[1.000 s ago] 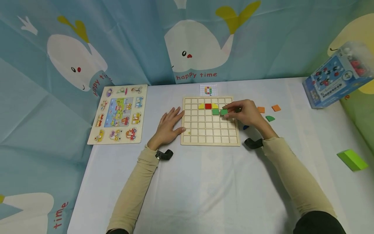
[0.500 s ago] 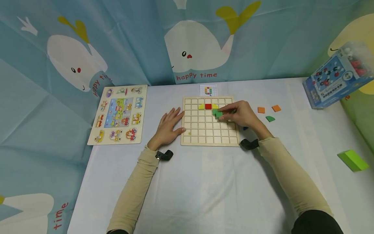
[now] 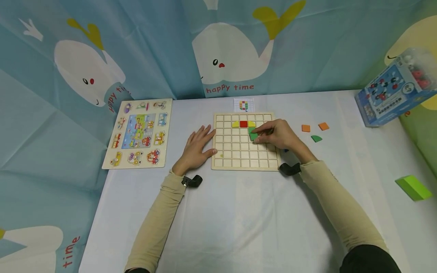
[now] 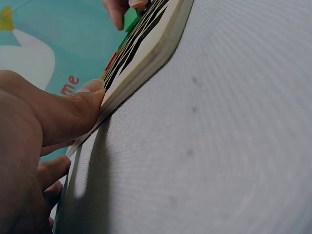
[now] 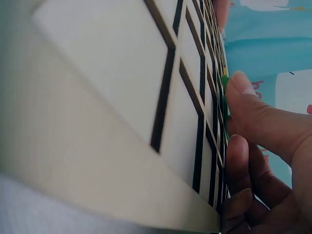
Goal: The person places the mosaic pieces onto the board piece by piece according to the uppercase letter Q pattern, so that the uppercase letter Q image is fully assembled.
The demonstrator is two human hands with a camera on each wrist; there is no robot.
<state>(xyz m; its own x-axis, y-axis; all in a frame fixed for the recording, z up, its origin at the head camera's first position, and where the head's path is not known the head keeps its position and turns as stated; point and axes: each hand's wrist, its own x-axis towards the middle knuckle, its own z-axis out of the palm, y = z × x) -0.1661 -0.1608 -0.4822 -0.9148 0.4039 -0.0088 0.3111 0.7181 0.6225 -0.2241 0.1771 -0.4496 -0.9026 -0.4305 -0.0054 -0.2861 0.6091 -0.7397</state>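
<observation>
My right hand [image 3: 280, 134] pinches a green square tile [image 3: 253, 137] between thumb and fingertips, low over the wooden grid board [image 3: 232, 163]. Directly behind it lies another green tile [image 3: 250, 130], partly covered by the fingers. A red square tile [image 3: 243, 124] sits in the row behind, with a yellow rounded tile [image 3: 235, 124] on its left and a second yellow tile [image 3: 251, 124] on its right. My left hand [image 3: 195, 149] rests beside the board with fingers spread. In the left wrist view its thumb [image 4: 78, 109] presses against the board's edge.
Right of the board lie two orange tiles [image 3: 305, 128], a green quarter-round tile [image 3: 316, 138] and a partly hidden blue piece [image 3: 286, 150]. A pattern card [image 3: 243, 105] lies behind the board. A vehicle puzzle [image 3: 164, 151] is left, a blue box [image 3: 389, 91] and lime block [image 3: 413, 187] right.
My right hand has moved left and slightly nearer with the green tile, from right of the other green tile to just in front of it. The left hand has stayed put.
</observation>
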